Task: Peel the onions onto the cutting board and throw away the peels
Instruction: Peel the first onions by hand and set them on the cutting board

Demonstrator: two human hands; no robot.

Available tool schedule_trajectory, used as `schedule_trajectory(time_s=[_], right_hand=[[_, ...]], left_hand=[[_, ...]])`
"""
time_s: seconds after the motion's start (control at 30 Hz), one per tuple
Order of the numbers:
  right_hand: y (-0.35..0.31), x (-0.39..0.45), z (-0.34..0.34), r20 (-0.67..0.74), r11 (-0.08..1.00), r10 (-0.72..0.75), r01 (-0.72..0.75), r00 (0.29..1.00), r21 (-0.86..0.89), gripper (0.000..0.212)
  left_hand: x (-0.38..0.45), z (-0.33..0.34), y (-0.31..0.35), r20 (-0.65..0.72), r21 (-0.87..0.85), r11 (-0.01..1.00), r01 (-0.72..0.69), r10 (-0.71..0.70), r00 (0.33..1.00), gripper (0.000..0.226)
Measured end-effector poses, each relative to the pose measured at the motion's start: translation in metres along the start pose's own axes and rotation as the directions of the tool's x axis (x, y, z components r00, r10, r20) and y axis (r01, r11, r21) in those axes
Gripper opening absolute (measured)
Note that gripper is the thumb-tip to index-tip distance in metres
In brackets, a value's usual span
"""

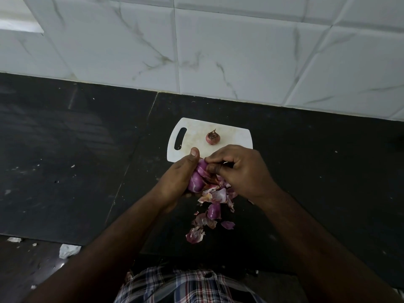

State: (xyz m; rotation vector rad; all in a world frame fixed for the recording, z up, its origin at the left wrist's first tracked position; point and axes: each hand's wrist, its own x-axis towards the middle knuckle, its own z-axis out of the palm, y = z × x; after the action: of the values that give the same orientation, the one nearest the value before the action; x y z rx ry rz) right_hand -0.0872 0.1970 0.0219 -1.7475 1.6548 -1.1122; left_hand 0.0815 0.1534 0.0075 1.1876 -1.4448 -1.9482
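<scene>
My left hand [178,174] grips a purple onion [197,179] just in front of the white cutting board [231,132]. My right hand [238,169] pinches a strip of skin at the onion's top, fingers closed on it. A second small onion [212,137], still in its reddish skin, sits upright on the board. Loose purple and papery peels [209,213] lie in a heap on the black counter below my hands, trailing toward me.
The black stone counter [76,149] runs left and right, backed by a white marble-tiled wall [218,51]. The counter's front edge is near my checked shirt. White scraps lie on the dark floor at the lower left [68,250].
</scene>
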Motion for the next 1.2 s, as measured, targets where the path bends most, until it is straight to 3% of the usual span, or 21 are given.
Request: schedule_trajectory(time_s=[0.17, 0.27, 0.37, 0.67, 0.87, 1.0, 1.2], right_hand=[[0.0, -0.002, -0.004, 0.015, 0.998, 0.013, -0.012, 1.0, -0.066, 0.019], [0.0, -0.007, -0.008, 0.105, 0.986, -0.133, 0.143, 0.986, -0.087, 0.025], [0.003, -0.007, -0.007, 0.131, 0.926, -0.276, 0.3, 0.952, -0.228, 0.027], [0.011, -0.003, -0.004, 0.213, 0.785, -0.414, 0.466, 0.885, -0.409, 0.03], [0.011, -0.002, -0.01, 0.077, 0.923, -0.295, 0.305, 0.952, -0.235, 0.024], [0.014, -0.005, -0.008, 0.167, 0.865, -0.367, 0.402, 0.915, -0.3, 0.032], [0.017, -0.003, -0.01, 0.237, 0.859, -0.34, 0.403, 0.91, -0.316, 0.035]], left_hand=[[-0.003, 0.004, 0.002, -0.014, -0.032, 0.999, 0.028, -0.028, 1.0, 0.066], [-0.001, 0.001, 0.003, -0.029, -0.049, 0.998, 0.049, -0.051, 0.998, 0.069], [0.0, 0.002, 0.004, -0.026, -0.041, 0.996, 0.079, -0.08, 0.996, 0.071], [0.002, 0.006, 0.005, -0.044, 0.001, 0.996, 0.088, -0.087, 0.995, 0.069], [0.006, 0.004, 0.004, -0.018, 0.014, 0.998, 0.069, -0.068, 0.997, 0.08], [0.006, 0.005, 0.004, -0.036, -0.001, 0.994, 0.11, -0.11, 0.993, 0.078], [0.006, 0.005, 0.003, -0.052, 0.004, 0.991, 0.134, -0.133, 0.99, 0.075]])
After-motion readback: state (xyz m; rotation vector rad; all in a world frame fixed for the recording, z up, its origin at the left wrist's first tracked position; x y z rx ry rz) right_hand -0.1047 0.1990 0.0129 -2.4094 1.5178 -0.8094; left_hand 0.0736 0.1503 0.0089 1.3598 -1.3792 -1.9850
